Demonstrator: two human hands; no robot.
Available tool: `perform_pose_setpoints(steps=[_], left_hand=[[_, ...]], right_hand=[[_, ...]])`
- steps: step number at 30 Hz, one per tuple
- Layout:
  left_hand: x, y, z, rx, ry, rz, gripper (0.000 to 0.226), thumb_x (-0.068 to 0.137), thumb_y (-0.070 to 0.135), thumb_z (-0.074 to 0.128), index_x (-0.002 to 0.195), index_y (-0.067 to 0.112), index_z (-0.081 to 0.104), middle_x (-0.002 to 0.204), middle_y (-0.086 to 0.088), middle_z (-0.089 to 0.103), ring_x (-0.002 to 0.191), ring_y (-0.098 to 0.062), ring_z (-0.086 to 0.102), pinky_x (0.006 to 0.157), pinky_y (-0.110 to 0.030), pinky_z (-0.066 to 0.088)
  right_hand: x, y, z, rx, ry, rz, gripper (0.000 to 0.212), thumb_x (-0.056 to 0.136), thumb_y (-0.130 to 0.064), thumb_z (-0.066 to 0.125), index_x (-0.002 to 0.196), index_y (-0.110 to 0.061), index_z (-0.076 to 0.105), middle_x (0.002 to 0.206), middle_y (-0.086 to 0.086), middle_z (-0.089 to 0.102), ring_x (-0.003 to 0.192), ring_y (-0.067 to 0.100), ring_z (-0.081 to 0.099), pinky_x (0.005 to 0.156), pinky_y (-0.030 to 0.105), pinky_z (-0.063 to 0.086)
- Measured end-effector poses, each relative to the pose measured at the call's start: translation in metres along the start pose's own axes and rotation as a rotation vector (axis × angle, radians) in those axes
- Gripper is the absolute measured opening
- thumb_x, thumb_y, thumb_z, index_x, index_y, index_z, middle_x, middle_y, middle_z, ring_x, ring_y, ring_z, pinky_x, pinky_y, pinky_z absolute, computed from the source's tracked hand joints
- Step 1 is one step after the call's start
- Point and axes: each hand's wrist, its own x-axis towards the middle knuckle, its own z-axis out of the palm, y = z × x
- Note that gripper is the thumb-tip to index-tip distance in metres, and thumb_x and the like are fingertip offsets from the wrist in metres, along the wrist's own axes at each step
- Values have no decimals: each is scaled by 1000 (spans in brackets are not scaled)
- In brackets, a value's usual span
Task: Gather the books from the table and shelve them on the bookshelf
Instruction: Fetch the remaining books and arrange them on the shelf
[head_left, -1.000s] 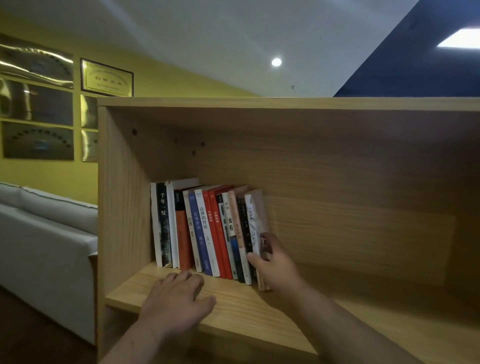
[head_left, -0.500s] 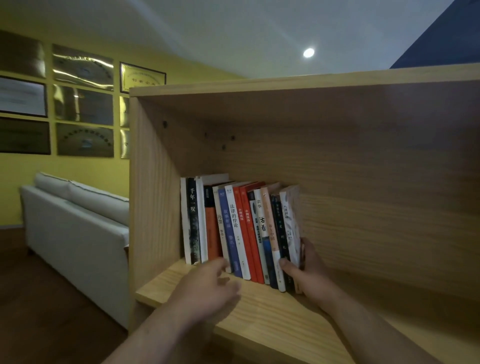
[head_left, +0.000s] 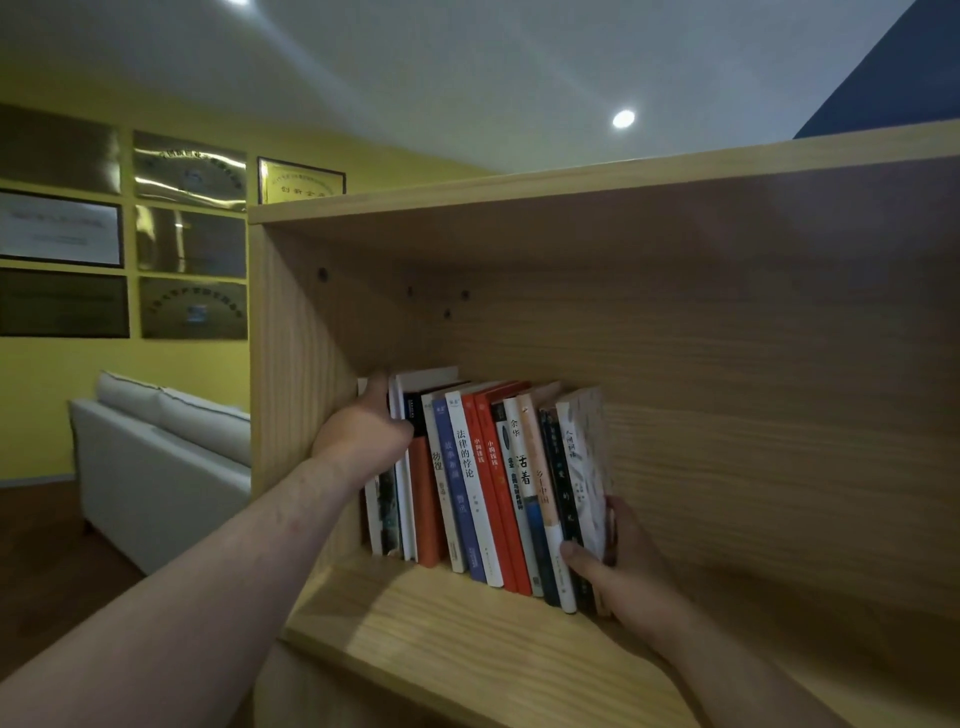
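Books (head_left: 467, 483) stand in one row on the bookshelf (head_left: 441, 623), spines out, at the left end of the open compartment. The row starts just beside the side panel (head_left: 291, 389); the right-end ones lean a little to the left. Spines are white, orange, blue, red and dark, with Chinese titles.

Left hand (head_left: 363, 436) is up at the top left of the row. Its fingers go in between the side panel and the first book, and its thumb lies across the spines, so it grips the leftmost books. How far the fingers curl behind cannot be told.

Right hand (head_left: 618, 561) is low at the right end of the row. Its thumb presses the spines near the bottom and its fingers wrap the outer cover of the last book, holding that end.

Both forearms reach in from below. Left of the bookshelf is a pale sofa (head_left: 156, 467) against a yellow wall (head_left: 31, 405) hung with framed plaques (head_left: 189, 171). Above is a round ceiling light (head_left: 623, 118).
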Motion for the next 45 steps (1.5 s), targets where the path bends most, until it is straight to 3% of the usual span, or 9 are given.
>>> perform_pose_setpoints(steps=[4, 13, 18, 23, 25, 27, 31, 40, 45], left_hand=[[6, -1, 0, -42, 18, 13, 73, 86, 27, 58, 151, 35, 27, 105, -8, 69, 71, -21, 67, 55, -27, 52], [-1, -1, -3, 250, 155, 146, 53, 97, 39, 57, 142, 20, 36, 100, -13, 71, 82, -32, 69, 63, -37, 58], [0, 1, -2, 224, 29, 165, 62, 100, 30, 51, 155, 30, 22, 86, -3, 64, 61, -13, 60, 45, -23, 40], [0, 8, -7, 203, 59, 174, 55, 96, 34, 59, 145, 24, 36, 101, -6, 64, 75, -21, 63, 57, -28, 50], [-6, 8, -8, 217, 128, 203, 47, 95, 34, 61, 135, 18, 41, 92, -7, 64, 72, -24, 63, 53, -30, 50], [-10, 7, -6, 174, 200, 210, 38, 96, 26, 62, 128, 16, 44, 83, -6, 64, 69, -25, 64, 54, -35, 54], [-18, 10, -6, 59, 265, 189, 36, 93, 16, 63, 126, 18, 48, 99, -7, 66, 84, -27, 66, 70, -43, 61], [-57, -7, -30, -74, 403, 194, 47, 93, 19, 65, 136, 21, 45, 108, 8, 59, 93, -17, 60, 70, -31, 51], [-72, -23, 0, -449, 212, -30, 29, 90, 17, 71, 116, 20, 58, 103, 4, 69, 92, -19, 70, 65, -31, 55]], right_hand=[[0, 2, 0, -4, -10, -1, 88, 77, -53, 79, 151, -40, 32, 141, -11, 57, 127, 14, 57, 109, 47, 49], [2, 3, -1, -31, -10, -9, 89, 74, -60, 76, 148, -43, 31, 141, -12, 56, 128, 14, 57, 108, 49, 50], [3, 6, -1, -36, -11, -10, 103, 59, -76, 72, 148, -46, 30, 141, -13, 55, 128, 14, 56, 108, 49, 50], [2, 5, -2, -23, -15, -15, 93, 66, -68, 75, 146, -45, 33, 139, -13, 57, 127, 13, 57, 107, 49, 50], [2, 5, -2, -28, -14, -15, 97, 64, -71, 74, 147, -44, 32, 140, -13, 56, 127, 14, 57, 108, 48, 50], [3, 6, -2, -50, -13, -17, 103, 61, -76, 71, 150, -44, 29, 143, -13, 54, 130, 14, 54, 110, 48, 48], [3, 5, -4, -35, -15, -11, 104, 60, -74, 73, 150, -43, 30, 142, -12, 55, 129, 13, 55, 109, 47, 49], [1, 3, -3, -53, -15, -5, 91, 72, -62, 76, 148, -41, 32, 139, -9, 57, 125, 16, 58, 104, 46, 52], [3, 8, -4, -77, 18, 5, 118, 44, -89, 71, 146, -44, 34, 138, -9, 56, 125, 17, 58, 104, 49, 52]])
